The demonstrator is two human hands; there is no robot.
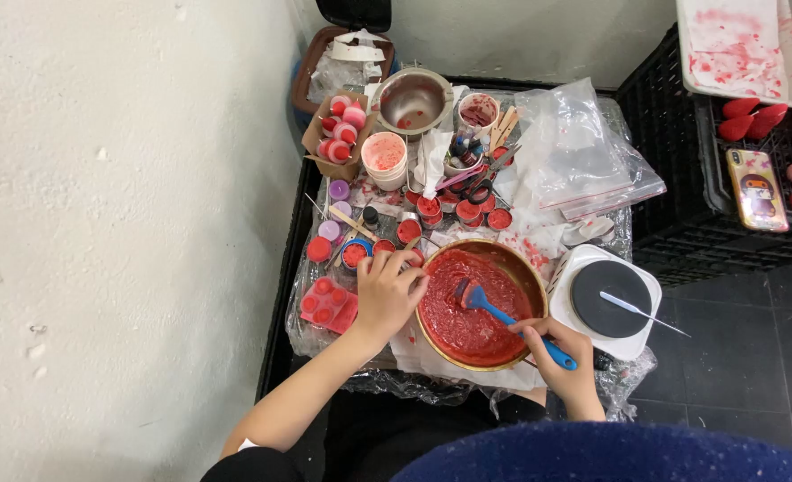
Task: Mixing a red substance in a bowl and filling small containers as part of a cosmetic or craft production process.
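A round metal pan (531,272) full of thick red paste (467,312) sits near the front of a plastic-covered table. My right hand (563,357) grips the handle of a blue spatula (503,314), whose blade rests in the paste. My left hand (385,290) rests on the pan's left rim and steadies it. Just left of that hand lies a pink mould tray (329,305) with red-filled cavities.
A white hot plate (612,299) with a thin stick on it stands right of the pan. Behind are small red-filled pots (458,212), a steel bowl (414,100), cups, scissors and plastic bags (583,156). A black crate (681,214) with a phone (757,189) stands at the right.
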